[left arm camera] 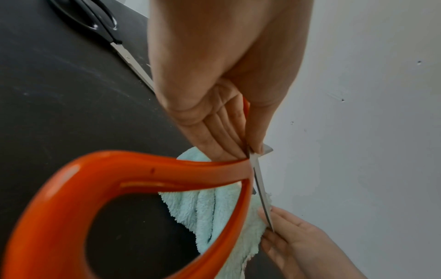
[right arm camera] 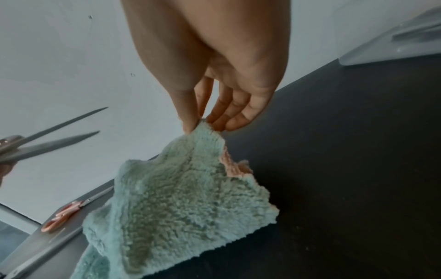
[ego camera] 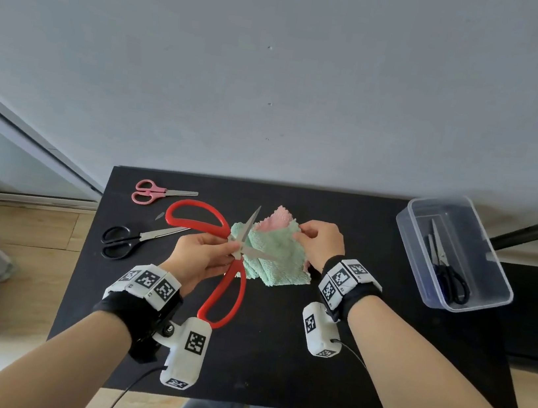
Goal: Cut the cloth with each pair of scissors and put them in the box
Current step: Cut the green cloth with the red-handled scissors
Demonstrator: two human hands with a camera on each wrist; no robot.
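Note:
My left hand (ego camera: 205, 257) pinches the big red-handled scissors (ego camera: 224, 287) near their pivot, thumb on one side and fingers (left arm camera: 214, 139) on the other. The blades (right arm camera: 54, 139) stand apart over the cloth's left part. The mint-green fluffy cloth (ego camera: 271, 252), pink on its underside, lies mid-table. My right hand (ego camera: 319, 242) pinches its far corner and lifts it, with the fingertips (right arm camera: 190, 126) on the cloth (right arm camera: 181, 203). The red handle loop (left arm camera: 119, 177) fills the left wrist view, in front of the cloth (left arm camera: 210, 211).
Pink scissors (ego camera: 155, 192) lie at the table's far left and black scissors (ego camera: 131, 239) nearer me on the left. A clear plastic box (ego camera: 476, 295) at the right edge holds one dark-handled pair (ego camera: 448, 274). The table (ego camera: 273, 360) is black, against a grey wall.

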